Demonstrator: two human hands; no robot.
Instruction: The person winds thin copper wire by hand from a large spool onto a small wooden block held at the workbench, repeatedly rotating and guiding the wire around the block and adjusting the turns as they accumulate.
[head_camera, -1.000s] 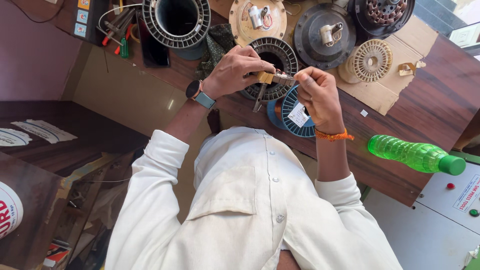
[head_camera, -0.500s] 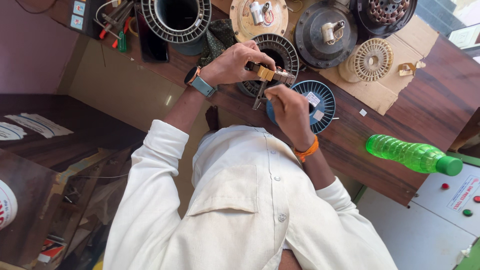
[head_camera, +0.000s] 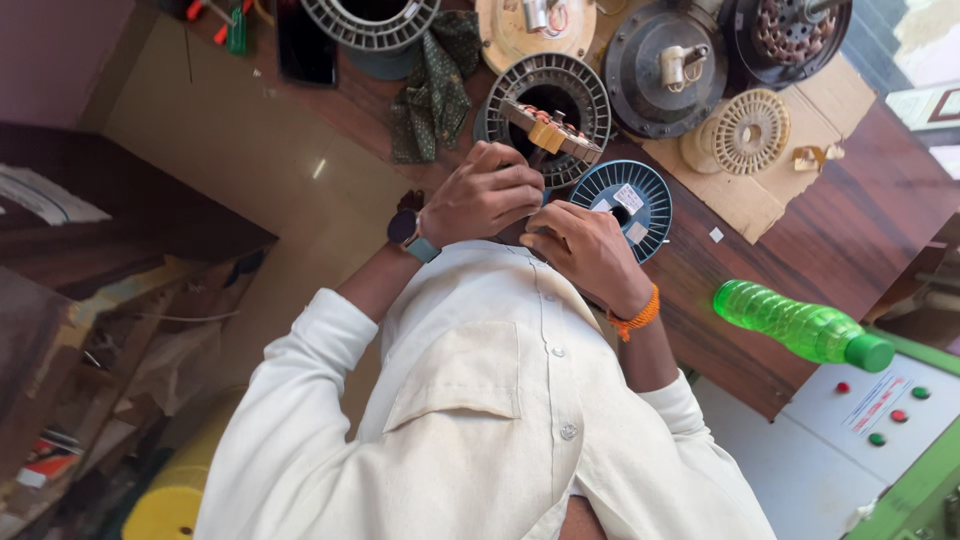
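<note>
Both hands meet at centre frame, just below the stator with its wooden former. The left hand, fingers curled shut, seems to grip something small; what exactly, I cannot tell. The right hand is loosely closed beside it, over the blue spool. Judged from this, steady hands held close together would serve best, clear of the bench edge.

Bench: I'm looking down at a dark wooden workbench.
Near edge: a green plastic bottle is lying on its side.
Middle: a blue wire spool is lying flat beside a ribbed stator ring.
Far side: a cardboard sheet is carrying a cream slotted disc; a green cloth is lying crumpled.
</note>
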